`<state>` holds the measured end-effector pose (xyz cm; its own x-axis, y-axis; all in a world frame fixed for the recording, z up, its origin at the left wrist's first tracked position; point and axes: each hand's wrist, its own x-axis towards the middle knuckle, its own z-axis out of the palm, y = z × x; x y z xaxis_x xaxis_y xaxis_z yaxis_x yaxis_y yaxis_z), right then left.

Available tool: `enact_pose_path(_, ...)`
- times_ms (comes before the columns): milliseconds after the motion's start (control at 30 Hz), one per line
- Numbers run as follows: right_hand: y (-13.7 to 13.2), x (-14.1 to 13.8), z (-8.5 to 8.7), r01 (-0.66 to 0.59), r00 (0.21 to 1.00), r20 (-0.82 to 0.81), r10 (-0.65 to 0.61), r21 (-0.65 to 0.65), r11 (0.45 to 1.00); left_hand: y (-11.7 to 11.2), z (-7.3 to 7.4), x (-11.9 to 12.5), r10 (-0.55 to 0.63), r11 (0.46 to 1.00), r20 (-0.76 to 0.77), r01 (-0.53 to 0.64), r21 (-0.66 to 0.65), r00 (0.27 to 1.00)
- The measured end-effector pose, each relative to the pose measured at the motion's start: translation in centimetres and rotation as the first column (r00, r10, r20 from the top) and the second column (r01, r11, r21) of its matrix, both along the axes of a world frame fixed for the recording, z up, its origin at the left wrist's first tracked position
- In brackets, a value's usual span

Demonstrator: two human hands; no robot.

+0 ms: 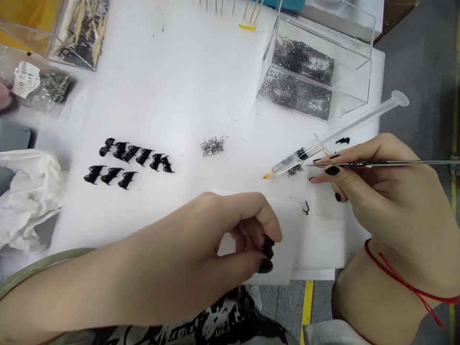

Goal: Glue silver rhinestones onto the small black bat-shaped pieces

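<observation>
My left hand [230, 239] is closed in a pinch on a small black part [268, 245], low over the white foam pad [172, 91]. My right hand [373, 191] grips metal tweezers [377, 163] whose tip points left, close to a syringe [323, 139] with an orange tip that lies on the pad. A red cord is tied round my right wrist. A tiny black hook [306, 207] lies between the two hands. Two rows of finished black bat-shaped pieces [132, 160] lie at the left of the pad.
A small heap of silver bits [212, 145] sits mid-pad. A clear box [316, 62] with silver bits stands at the back right, another clear box [72, 33] with wooden sticks at the back left. White crumpled plastic [25, 191] lies at the left edge.
</observation>
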<state>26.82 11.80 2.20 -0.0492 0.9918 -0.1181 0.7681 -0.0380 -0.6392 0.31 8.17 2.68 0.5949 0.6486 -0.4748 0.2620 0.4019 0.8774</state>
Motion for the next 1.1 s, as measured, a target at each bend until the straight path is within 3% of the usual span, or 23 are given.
enact_pose_path(100, -0.3, 0.0, 0.7, -0.051, 0.993, -0.112, 0.046, -0.043, 0.998, 0.0, 0.1, 0.0, 0.017, 0.999, 0.008, -0.017, -0.034, 1.000)
enact_pose_path(167, -0.5, -0.3, 1.1, -0.158, 0.961, -0.248, 0.125, -0.116, 0.981, -0.1, 0.1, 0.0, 0.046, 0.997, -0.001, -0.046, -0.059, 0.999)
enact_pose_path(333, -0.7, -2.0, 1.1, -0.391, 0.821, -0.541, 0.182, -0.302, 0.870, 0.0, 0.1, 0.0, 0.124, 0.989, 0.013, -0.122, -0.087, 0.992)
enact_pose_path(600, -0.3, -2.1, 0.2, -0.479, 0.774, -0.591, 0.226, -0.313, 0.820, 0.1, 0.1, 0.3, 0.150, 0.985, 0.033, -0.146, -0.095, 0.988)
enact_pose_path(800, 0.1, -2.3, 0.1, -0.486, 0.744, -0.646, 0.172, -0.346, 0.802, 0.1, 0.1, 0.4, 0.174, 0.983, 0.023, -0.172, -0.068, 0.984)
enact_pose_path(1100, -0.3, -1.5, -0.2, -0.494, 0.762, -0.618, 0.196, -0.357, 0.793, 0.2, 0.0, 0.3, 0.123, 0.992, 0.005, -0.123, -0.028, 0.992)
